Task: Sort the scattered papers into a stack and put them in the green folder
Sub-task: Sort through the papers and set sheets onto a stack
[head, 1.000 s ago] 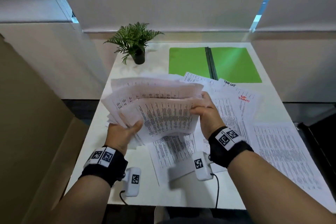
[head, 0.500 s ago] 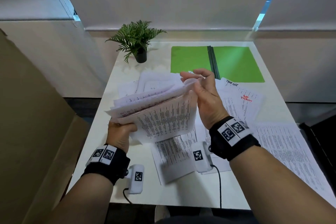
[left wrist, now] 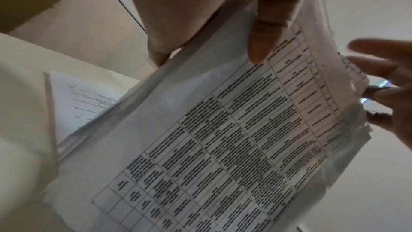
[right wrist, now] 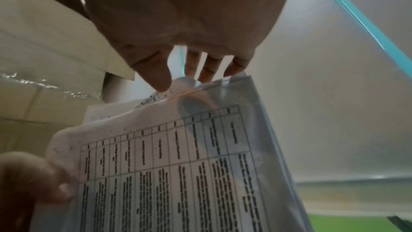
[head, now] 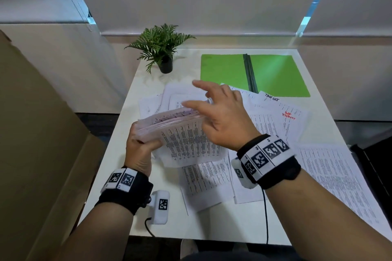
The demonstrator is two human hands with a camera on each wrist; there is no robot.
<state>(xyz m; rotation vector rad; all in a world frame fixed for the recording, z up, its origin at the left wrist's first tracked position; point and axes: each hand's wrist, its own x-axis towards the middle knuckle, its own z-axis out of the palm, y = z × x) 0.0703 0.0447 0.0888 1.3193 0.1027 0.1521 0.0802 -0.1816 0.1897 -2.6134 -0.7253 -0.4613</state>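
Gathering is under way: the left hand [head: 139, 148] grips a sheaf of papers [head: 182, 131] by its 9 o'clock edge above the tabletop [head: 212, 224], while the right hand [head: 222, 121], fingers spread, seems to tap its far edge. Next, squaring up, then collecting the loose sheets [head: 331, 171]. The green folder [head: 275, 74] lies open at 12 o'clock; the sheaf hides the left fingertips.

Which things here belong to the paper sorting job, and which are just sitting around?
Job: held stack of papers, loose papers on the table, green folder, left hand, right hand.
Lying about: potted plant, cardboard box.
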